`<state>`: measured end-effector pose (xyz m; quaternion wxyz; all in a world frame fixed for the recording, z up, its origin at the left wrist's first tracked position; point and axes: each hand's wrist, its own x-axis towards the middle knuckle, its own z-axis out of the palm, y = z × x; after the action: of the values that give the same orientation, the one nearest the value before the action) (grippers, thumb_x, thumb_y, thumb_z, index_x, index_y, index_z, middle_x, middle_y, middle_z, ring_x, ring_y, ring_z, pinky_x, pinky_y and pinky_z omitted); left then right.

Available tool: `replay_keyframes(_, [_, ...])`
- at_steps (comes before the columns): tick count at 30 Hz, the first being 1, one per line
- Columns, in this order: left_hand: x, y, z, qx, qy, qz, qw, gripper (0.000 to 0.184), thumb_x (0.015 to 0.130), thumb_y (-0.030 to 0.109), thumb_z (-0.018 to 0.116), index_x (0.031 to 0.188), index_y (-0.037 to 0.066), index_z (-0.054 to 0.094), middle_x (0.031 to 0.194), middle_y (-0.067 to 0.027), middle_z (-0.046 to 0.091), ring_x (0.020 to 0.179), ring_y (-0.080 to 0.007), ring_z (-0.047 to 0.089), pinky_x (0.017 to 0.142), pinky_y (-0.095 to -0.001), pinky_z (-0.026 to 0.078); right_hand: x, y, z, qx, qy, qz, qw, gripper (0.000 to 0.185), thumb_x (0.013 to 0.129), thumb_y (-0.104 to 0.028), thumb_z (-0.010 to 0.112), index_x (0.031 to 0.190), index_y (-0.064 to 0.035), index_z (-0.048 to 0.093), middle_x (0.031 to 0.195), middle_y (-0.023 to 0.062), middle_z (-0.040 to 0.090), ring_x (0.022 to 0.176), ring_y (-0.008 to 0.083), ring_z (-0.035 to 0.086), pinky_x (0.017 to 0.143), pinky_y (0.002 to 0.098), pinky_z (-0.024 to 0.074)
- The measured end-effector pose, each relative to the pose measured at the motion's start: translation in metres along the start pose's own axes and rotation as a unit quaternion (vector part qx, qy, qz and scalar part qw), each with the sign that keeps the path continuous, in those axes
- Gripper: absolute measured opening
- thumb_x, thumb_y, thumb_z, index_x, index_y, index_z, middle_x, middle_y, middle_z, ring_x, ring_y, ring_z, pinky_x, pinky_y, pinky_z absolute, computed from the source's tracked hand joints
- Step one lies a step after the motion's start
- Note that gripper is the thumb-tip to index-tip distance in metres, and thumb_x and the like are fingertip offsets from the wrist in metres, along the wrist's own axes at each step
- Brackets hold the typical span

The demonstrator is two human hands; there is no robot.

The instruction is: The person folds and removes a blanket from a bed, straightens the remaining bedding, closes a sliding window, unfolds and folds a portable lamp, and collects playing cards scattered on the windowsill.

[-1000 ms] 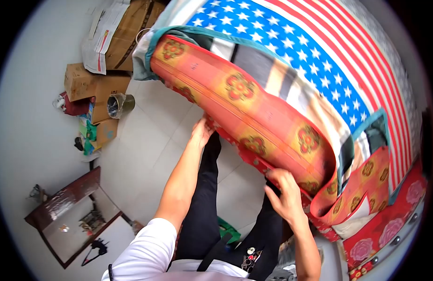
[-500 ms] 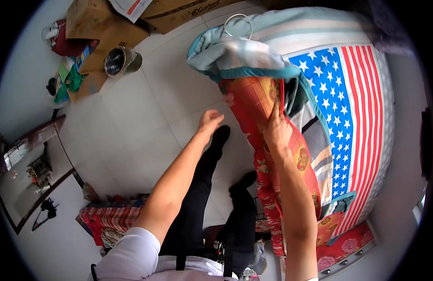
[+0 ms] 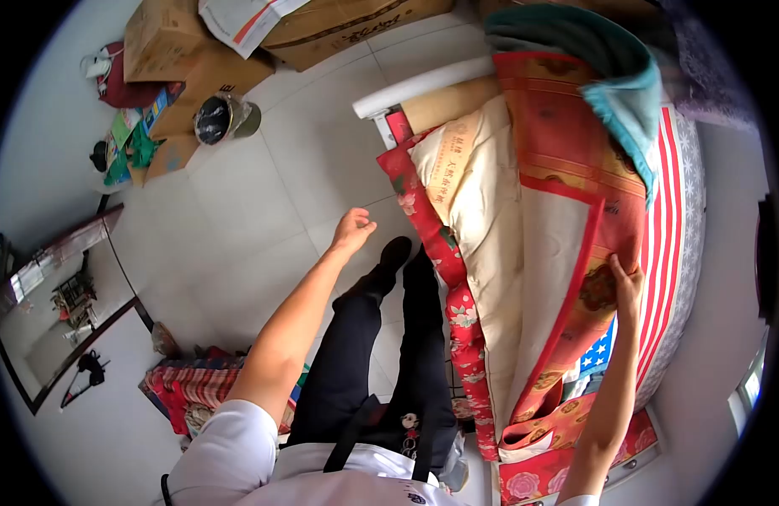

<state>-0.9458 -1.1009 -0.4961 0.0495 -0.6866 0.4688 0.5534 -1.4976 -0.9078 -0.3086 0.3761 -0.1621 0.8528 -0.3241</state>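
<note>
My left hand (image 3: 353, 230) hangs in the air over the tiled floor, fingers loosely bent and apart, holding nothing. On the bed, my right hand (image 3: 628, 282) grips a red and gold patterned mat (image 3: 566, 118), which is folded back so part of its pale underside shows. Beneath the mat lies a cream quilt (image 3: 482, 202) with a printed label. A red floral cloth (image 3: 463, 316) runs along the bed's near edge. At the top, a teal and grey blanket (image 3: 566, 34) is bunched over the mat. Beyond it, a striped flag-print cover (image 3: 669, 228) lies to the right.
Cardboard boxes (image 3: 355, 32) stand against the far side, near a lined trash bin (image 3: 244, 121). A framed mirror (image 3: 69, 295) leans at the left. Below it is a pile of plaid cloth (image 3: 191, 390). My legs are beside the bed.
The mat and blanket have been swung over to the right, uncovering the cream quilt and the bed's end. My right hand has moved right; my left hand moved slightly left.
</note>
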Motion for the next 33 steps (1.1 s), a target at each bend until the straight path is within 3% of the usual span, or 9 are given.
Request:
replay_keyframes(2, [0.005,0.012,0.003,-0.003,0.044,0.013,0.999,0.045,0.084,0.015,0.075,0.124,0.007,0.056,0.121,-0.0098,0.062,0.102,-0.0228,0.064,0.090,-0.0370,0.052,0.029,0.038,-0.034,-0.083,0.028,0.049,0.995,0.042,0.087,-0.024,0.077,0.118,0.0010,0.063,0.101,0.0118,0.070,0.091,0.0191,0.066,0.080,0.0322,0.0526])
replay_keyframes(4, [0.020,0.026,0.009,-0.008,0.087,0.043,0.995,0.048,0.084,0.010,0.073,0.128,0.006,0.053,0.123,-0.0110,0.061,0.105,-0.0237,0.064,0.091,-0.0376,0.053,0.057,0.106,-0.039,-0.447,0.235,-0.026,0.863,0.054,0.085,-0.019,0.075,0.130,0.0006,0.053,0.115,0.0219,0.063,0.108,0.0330,0.061,0.089,0.0417,0.0508])
replay_keyframes(8, [0.058,0.062,0.020,0.014,0.144,0.155,0.977,0.053,0.082,0.006,0.071,0.132,0.003,0.050,0.129,-0.0149,0.059,0.110,-0.0277,0.062,0.093,-0.0378,0.052,0.018,0.001,0.068,-0.343,0.235,-0.314,0.854,0.039,0.084,0.001,0.065,0.122,-0.0035,0.059,0.108,0.0184,0.063,0.107,0.0371,0.060,0.093,0.0446,0.0482])
replay_keyframes(11, [0.071,0.099,0.031,0.136,0.143,0.259,0.946,0.064,0.080,0.009,0.072,0.137,0.001,0.044,0.132,-0.0206,0.056,0.118,-0.0371,0.057,0.100,-0.0436,0.047,-0.018,-0.005,0.167,-0.327,-0.029,-0.212,0.921,0.020,0.087,-0.006,0.065,0.107,-0.0029,0.065,0.098,0.0192,0.064,0.087,0.0360,0.063,0.080,0.0409,0.0522])
replay_keyframes(13, [0.085,0.109,0.041,0.191,0.155,0.307,0.920,0.071,0.075,0.015,0.077,0.134,-0.004,0.042,0.128,-0.0256,0.056,0.116,-0.0430,0.055,0.103,-0.0482,0.043,-0.037,-0.018,0.246,-0.218,-0.023,-0.205,0.954,0.029,0.088,-0.019,0.068,0.112,-0.0027,0.064,0.106,0.0207,0.065,0.096,0.0397,0.064,0.084,0.0442,0.0530])
replay_keyframes(18, [0.084,0.151,0.033,0.242,0.029,0.094,0.965,0.053,0.073,0.023,0.076,0.117,0.005,0.054,0.103,-0.0265,0.068,0.099,-0.0452,0.064,0.084,-0.0528,0.052,-0.028,-0.072,0.352,-0.246,0.006,-0.026,0.969,0.077,0.080,-0.053,0.074,0.117,0.0107,0.052,0.111,0.0307,0.058,0.101,0.0459,0.061,0.088,0.0501,0.0504])
replay_keyframes(21, [0.079,0.154,0.022,0.196,-0.030,0.212,0.957,0.030,0.079,0.017,0.070,0.104,0.006,0.060,0.090,-0.0236,0.068,0.089,-0.0444,0.065,0.074,-0.0511,0.053,0.006,-0.091,0.384,-0.292,0.053,0.063,0.953,0.082,0.074,-0.064,0.074,0.107,0.0091,0.055,0.104,0.0281,0.061,0.098,0.0442,0.062,0.086,0.0513,0.0506])
replay_keyframes(28, [0.097,0.186,-0.014,0.226,-0.086,0.303,0.922,0.019,0.083,0.013,0.066,0.100,0.007,0.061,0.079,-0.0192,0.067,0.076,-0.0413,0.066,0.066,-0.0493,0.052,0.074,-0.057,0.388,-0.275,0.010,0.027,0.961,0.034,0.087,-0.027,0.060,0.084,0.0059,0.067,0.074,0.0282,0.066,0.075,0.0441,0.068,0.064,0.0488,0.0526])
replay_keyframes(33, [0.119,0.228,-0.076,0.106,-0.052,0.311,0.943,0.020,0.081,0.017,0.072,0.092,0.004,0.060,0.074,-0.0177,0.066,0.072,-0.0397,0.065,0.064,-0.0474,0.051,0.048,-0.126,0.377,-0.050,0.003,0.018,0.999,0.022,0.091,-0.008,0.051,0.097,0.0075,0.065,0.065,0.0168,0.063,0.057,0.0207,0.063,0.054,0.0350,0.0489])
